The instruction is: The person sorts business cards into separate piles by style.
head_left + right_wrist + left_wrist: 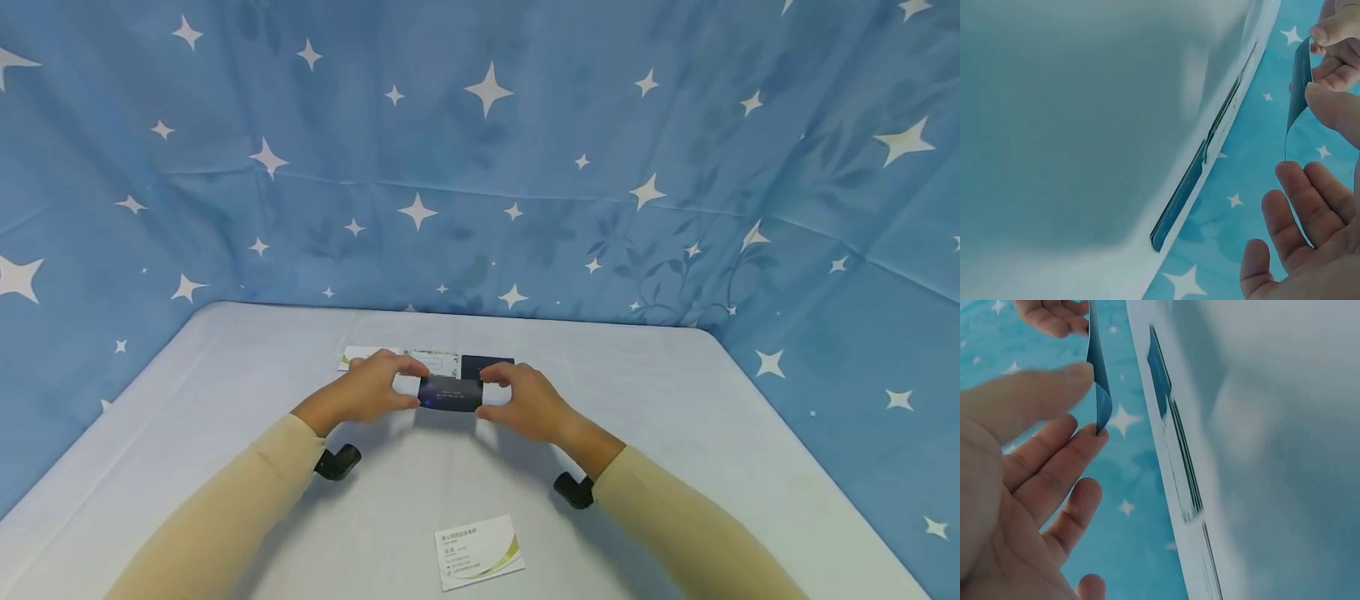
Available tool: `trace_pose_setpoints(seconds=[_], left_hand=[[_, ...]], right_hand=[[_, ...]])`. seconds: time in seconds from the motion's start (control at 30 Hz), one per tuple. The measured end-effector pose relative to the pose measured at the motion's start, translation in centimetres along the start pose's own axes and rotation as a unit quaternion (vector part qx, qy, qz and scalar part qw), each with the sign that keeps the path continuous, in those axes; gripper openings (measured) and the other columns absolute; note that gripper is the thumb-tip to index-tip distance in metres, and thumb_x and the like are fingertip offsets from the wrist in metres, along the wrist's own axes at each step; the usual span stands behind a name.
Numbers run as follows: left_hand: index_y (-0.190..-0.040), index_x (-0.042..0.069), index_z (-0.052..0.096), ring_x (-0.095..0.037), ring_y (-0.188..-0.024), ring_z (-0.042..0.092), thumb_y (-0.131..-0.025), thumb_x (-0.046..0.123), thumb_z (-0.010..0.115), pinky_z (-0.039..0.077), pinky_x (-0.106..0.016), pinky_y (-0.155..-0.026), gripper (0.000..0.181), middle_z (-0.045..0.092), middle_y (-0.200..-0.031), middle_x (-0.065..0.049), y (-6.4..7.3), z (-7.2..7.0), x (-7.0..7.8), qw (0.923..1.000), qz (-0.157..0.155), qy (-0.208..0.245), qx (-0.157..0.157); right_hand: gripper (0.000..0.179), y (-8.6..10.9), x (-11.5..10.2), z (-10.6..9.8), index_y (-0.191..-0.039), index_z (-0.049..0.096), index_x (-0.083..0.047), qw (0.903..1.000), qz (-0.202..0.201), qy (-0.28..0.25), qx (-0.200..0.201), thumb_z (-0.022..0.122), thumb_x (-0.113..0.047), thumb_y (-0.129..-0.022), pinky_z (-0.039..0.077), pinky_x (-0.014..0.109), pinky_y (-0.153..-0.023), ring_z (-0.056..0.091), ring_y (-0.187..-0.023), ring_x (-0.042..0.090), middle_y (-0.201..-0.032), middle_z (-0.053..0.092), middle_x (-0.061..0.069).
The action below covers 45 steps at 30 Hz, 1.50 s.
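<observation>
Both hands hold a dark navy business card (pixel 452 394) up above the table, one at each end. My left hand (pixel 372 387) pinches its left end between thumb and fingers, and my right hand (pixel 531 402) pinches the right end the same way. In the left wrist view the card (pixel 1101 394) appears nearly edge-on, and its near corner bends away. From the right wrist the card (pixel 1300 84) also looks curved, its lower end at a fingertip. Small pale print runs across its dark face.
Behind the hands, a row of card stacks lies near the table's far edge: white-and-gold cards (pixel 365 352), leaf-bordered cards (pixel 442 362) and dark navy cards (pixel 483 364). A white-and-gold business card (pixel 480 552) lies near the front of the white table (pixel 180 433). A blue starry curtain (pixel 465 150) hangs behind.
</observation>
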<state>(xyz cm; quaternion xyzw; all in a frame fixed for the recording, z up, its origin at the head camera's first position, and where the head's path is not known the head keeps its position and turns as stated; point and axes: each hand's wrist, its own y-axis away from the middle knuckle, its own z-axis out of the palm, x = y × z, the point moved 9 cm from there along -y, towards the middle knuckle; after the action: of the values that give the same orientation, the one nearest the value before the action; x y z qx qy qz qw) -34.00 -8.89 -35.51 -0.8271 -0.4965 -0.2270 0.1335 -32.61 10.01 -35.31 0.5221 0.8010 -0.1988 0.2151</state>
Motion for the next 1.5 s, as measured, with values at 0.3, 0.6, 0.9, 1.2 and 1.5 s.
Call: trace_pose_setpoints(seconds=[0.3,0.6,0.9,1.2,1.5], left_hand=[[-0.138,0.012,0.061,-0.034,-0.132,0.045,-0.096,0.022,0.07,0.025,-0.061,-0.097,0.044,0.059,-0.139,-0.01,-0.4,-1.4,-4.3,0.999,-0.043,-0.016,-0.001],[-0.14,0.008,0.057,-0.038,-0.133,0.044,-0.098,0.019,0.067,0.022,-0.065,-0.102,0.045,0.056,-0.141,-0.015,-1.5,-2.9,-8.1,0.9974,-0.069,-0.018,-0.015],[-0.141,0.005,0.055,-0.039,-0.133,0.044,-0.097,0.016,0.067,0.021,-0.066,-0.102,0.047,0.053,-0.143,-0.018,-2.0,-3.5,-10.5,0.995,-0.093,-0.017,-0.03],[-0.141,0.005,0.054,-0.04,-0.133,0.044,-0.097,0.014,0.066,0.022,-0.065,-0.102,0.047,0.052,-0.143,-0.021,-1.9,-3.4,-11.9,0.9931,-0.109,-0.021,-0.038],[-0.14,0.007,0.056,-0.037,-0.133,0.045,-0.097,0.016,0.067,0.02,-0.065,-0.103,0.046,0.054,-0.143,-0.015,-3.0,-3.5,-11.5,0.9944,-0.101,-0.013,-0.027]], right_hand=[[0.053,-4.7,-0.9,2.6,-0.132,0.061,-0.007,0.9979,0.018,-0.057,-0.025,0.081,-0.028,-0.087,0.047,0.037,-0.091,0.057,-0.106,0.023,-0.122,0.065,0.006],[0.051,-8.5,-2.1,4.9,-0.137,0.058,-0.009,0.9974,0.029,-0.053,-0.039,0.075,-0.027,-0.092,0.045,0.039,-0.1,0.054,-0.121,0.024,-0.135,0.06,0.004],[0.05,-10.8,-2.9,6.9,-0.138,0.058,-0.011,0.9978,0.042,0.004,-0.052,0.073,-0.027,-0.094,0.037,0.038,-0.107,0.049,-0.131,0.024,-0.139,0.059,0.005],[0.05,-11.7,-3.5,8.1,-0.141,0.057,-0.018,0.9941,0.08,0.043,-0.06,0.072,-0.03,-0.094,0.037,0.041,-0.106,0.047,-0.128,0.023,-0.139,0.057,-0.002],[0.051,-12.1,-2.6,6.9,-0.14,0.056,-0.017,0.9938,0.08,0.035,-0.068,0.071,-0.031,-0.094,0.039,0.041,-0.105,0.047,-0.127,0.024,-0.137,0.057,0.0]])
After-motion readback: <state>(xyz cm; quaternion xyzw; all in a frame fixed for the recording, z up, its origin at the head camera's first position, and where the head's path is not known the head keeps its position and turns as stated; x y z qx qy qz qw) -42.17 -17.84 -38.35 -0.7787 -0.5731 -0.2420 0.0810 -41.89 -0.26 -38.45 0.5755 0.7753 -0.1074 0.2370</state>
